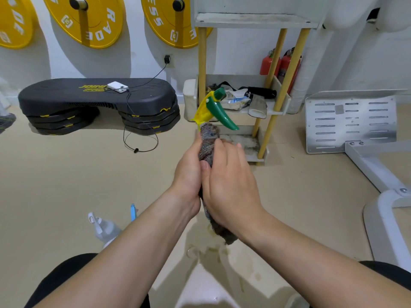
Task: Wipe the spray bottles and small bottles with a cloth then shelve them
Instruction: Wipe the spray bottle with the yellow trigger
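A spray bottle with a yellow and green trigger head [216, 107] is held up in front of me, its body wrapped in a grey cloth [208, 143]. My left hand [189, 174] grips the wrapped bottle from the left. My right hand [229, 185] is curled round the cloth from the right. The bottle's body is hidden under the cloth. A clear spray bottle [104, 227] lies on the floor at lower left, with a small blue item [133, 211] beside it. The white shelf with wooden posts [258, 21] stands ahead.
A black aerobic step stack [97, 101] with a white charger and cable sits at left. Yellow weight plates [84, 18] hang on the wall. The shelf's middle tier holds clutter [242, 98]. Red extinguishers [280, 65] stand behind. A white machine frame [355, 123] is at right.
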